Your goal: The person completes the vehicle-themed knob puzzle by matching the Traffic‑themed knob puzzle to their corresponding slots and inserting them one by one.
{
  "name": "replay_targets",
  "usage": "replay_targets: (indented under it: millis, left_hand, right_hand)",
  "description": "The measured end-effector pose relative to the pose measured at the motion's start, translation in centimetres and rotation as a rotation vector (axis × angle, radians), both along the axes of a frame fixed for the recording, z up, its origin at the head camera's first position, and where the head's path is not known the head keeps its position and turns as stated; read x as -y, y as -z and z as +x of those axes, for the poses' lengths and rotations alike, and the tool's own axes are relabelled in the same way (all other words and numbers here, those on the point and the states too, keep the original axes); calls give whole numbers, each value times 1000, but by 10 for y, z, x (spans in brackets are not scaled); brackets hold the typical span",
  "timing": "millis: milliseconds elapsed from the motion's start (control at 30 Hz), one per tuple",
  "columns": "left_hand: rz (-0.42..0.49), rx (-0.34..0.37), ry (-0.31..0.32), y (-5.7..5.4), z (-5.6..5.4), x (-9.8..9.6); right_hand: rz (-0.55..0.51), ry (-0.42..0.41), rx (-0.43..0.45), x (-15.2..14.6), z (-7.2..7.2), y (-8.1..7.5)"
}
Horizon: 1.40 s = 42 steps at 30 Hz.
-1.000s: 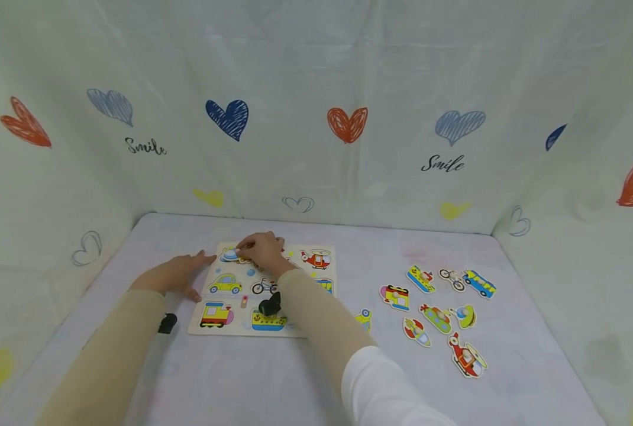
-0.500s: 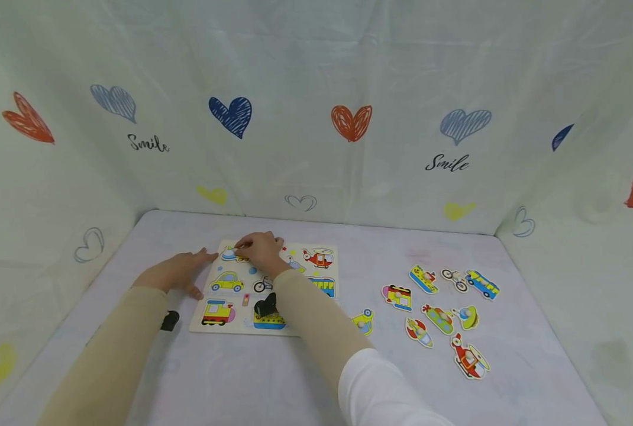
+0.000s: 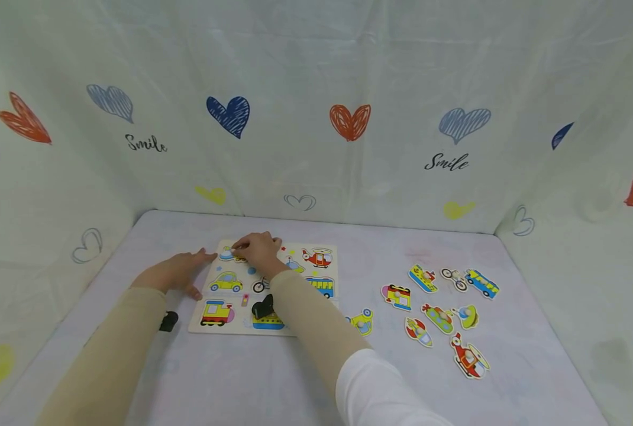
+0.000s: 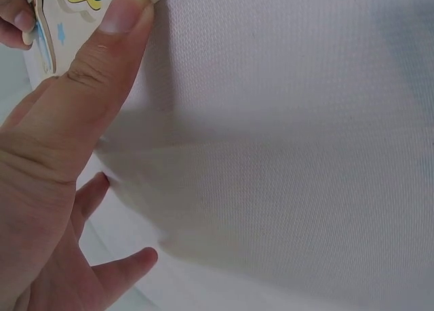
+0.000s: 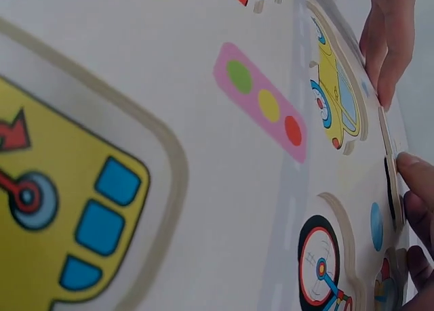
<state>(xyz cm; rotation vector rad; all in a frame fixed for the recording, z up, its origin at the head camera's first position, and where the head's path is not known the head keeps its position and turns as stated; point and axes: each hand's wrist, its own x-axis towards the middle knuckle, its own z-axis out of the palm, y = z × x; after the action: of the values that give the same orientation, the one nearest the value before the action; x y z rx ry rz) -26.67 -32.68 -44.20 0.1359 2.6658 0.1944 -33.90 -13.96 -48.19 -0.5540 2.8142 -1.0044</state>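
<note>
A wooden puzzle board [image 3: 241, 322] with printed vehicles lies on the left part of the table. At its far left corner, my right hand [image 3: 260, 251] pinches a knobbed puzzle piece [image 4: 45, 40] between thumb and fingers. The piece sits right over the board's corner picture; the hand covers much of its face. My left hand [image 3: 175, 273] is spread along the board's left side, its thumb [image 4: 122, 19] and fingertips at the edge. In the right wrist view, the yellow car picture [image 5: 336, 87] and traffic light picture [image 5: 261, 102] show close up.
Several loose pieces lie right of the board: a train [image 3: 396, 297], ship [image 3: 423, 278], bicycle [image 3: 454, 280], bus [image 3: 482, 284], rocket [image 3: 419, 332] and helicopter [image 3: 470, 357] among them. A yellow car piece [image 3: 361, 322] lies beside my right forearm. A heart-printed curtain [image 3: 306, 160] stands behind the table.
My right hand stays at the board's far left corner with the puzzle piece, its fingers shifting slightly. The left hand keeps its place. The head view has shifted a little.
</note>
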Motion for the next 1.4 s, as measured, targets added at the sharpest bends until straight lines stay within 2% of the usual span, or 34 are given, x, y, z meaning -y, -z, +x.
replay_targets:
  millis: [133, 500, 667, 867, 1033, 1133, 1300, 1400]
  left_hand:
    - [-4, 6, -1, 0, -1, -1]
    - [0, -2, 36, 1, -2, 2]
    - [5, -11, 48, 2, -2, 4]
    - [11, -7, 32, 7, -4, 6]
    - [15, -8, 30, 6, -4, 3]
    - [26, -9, 26, 4, -3, 2]
    - [30, 0, 10, 1, -1, 2]
    - [29, 7, 4, 0, 0, 1]
  right_hand:
    - [12, -18, 4, -3, 2, -3]
    - [32, -147, 42, -13, -2, -12]
    - [27, -153, 46, -14, -3, -12]
    - [44, -148, 27, -14, -3, -10]
    - [52, -156, 17, -17, -3, -10]
    - [19, -181, 35, -22, -3, -12]
    - [-107, -215, 109, -33, -1, -18]
    - [-129, -217, 118, -39, 2, -21]
